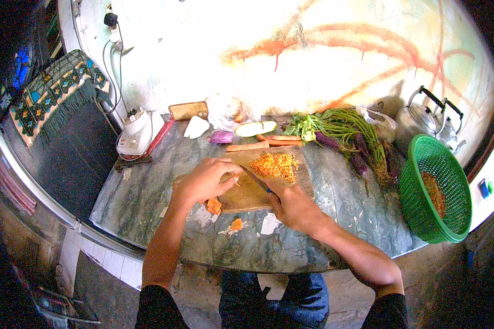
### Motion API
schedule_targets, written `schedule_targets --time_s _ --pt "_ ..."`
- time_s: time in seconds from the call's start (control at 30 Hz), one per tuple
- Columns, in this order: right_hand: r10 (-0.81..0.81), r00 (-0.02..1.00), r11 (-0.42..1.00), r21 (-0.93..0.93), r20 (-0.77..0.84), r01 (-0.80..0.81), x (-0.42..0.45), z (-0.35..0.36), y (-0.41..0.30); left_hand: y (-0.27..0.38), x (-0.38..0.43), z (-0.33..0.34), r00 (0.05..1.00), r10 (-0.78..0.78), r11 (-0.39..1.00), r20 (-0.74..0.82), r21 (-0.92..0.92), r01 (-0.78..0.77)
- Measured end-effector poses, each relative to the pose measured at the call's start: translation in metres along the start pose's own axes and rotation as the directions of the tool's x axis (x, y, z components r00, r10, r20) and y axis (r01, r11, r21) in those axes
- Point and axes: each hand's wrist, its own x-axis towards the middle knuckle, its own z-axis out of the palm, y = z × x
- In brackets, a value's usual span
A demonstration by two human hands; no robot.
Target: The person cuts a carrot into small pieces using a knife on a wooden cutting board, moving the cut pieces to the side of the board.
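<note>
My right hand (pixel 296 205) grips a small knife (pixel 253 177), its dark blade pointing up and left over a wooden cutting board (pixel 241 199). A heap of finely chopped orange-yellow pieces (pixel 276 165), apparently carrot, lies on the board's upper right part, just past the blade. Over the board's left edge is my left hand (pixel 208 177), fingers curled and thumb near the fingertips; whether a small scrap is pinched there is unclear. Below that hand lie orange pieces (pixel 213 206), with another orange scrap (pixel 236 224) nearer me on the marble-patterned counter (pixel 288 255).
Behind the board lie carrots (pixel 278 140), a pale cut vegetable (pixel 255 128), a purple piece (pixel 220 137) and a white chunk (pixel 196 126). Leafy purple roots (pixel 358 160), metal kettles (pixel 420 119) and a green plastic basket (pixel 409 197) stand right. A corded power unit (pixel 135 135) sits left.
</note>
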Motion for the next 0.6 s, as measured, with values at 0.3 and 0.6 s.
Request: schedule_targets --time_s 0.3,0.6 --pt "-0.021 0.999 1.0 0.003 0.03 0.021 0.0 -0.006 -0.006 -0.004 -0.004 -0.005 0.997 -0.076 0.995 -0.012 -0.062 0.075" --pt "-0.052 0.999 0.999 -0.014 0.003 0.053 0.0 -0.003 -0.002 0.007 -0.001 -0.011 0.998 -0.054 0.997 0.037 -0.058 0.056"
